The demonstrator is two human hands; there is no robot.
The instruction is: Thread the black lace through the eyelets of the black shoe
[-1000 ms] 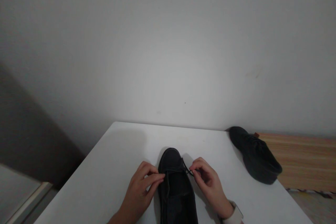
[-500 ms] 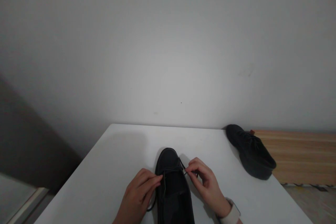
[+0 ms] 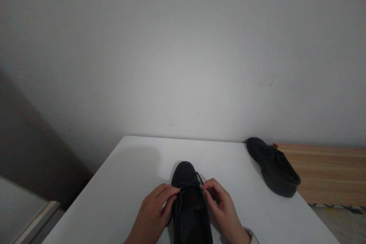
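A black lace-up shoe (image 3: pixel 184 173) rests on the white table in front of me, its toe pointing away and its opening wide. My left hand (image 3: pixel 160 209) pinches the left eyelet edge of the shoe; whether a lace end is also in those fingers I cannot tell. On the other side, my right hand (image 3: pixel 223 206) has thumb and forefinger closed on the black shoelace (image 3: pixel 199 177) beside the right eyelet edge. A lace strand crosses the front of the tongue. More lace hangs at the shoe's left side, partly hidden by my left hand.
A second black shoe (image 3: pixel 273 167), its lace tied, lies at the right edge of the white table (image 3: pixel 126 171). Behind the table stands a pale wall (image 3: pixel 183 65). Wood-grain board (image 3: pixel 331 173) shows beyond the right edge, and a pale ledge (image 3: pixel 37 221) at lower left.
My right fingers have moved in against the shoe's right eyelet edge. The left fingers have shifted slightly up and right along the left edge. The view has moved slightly.
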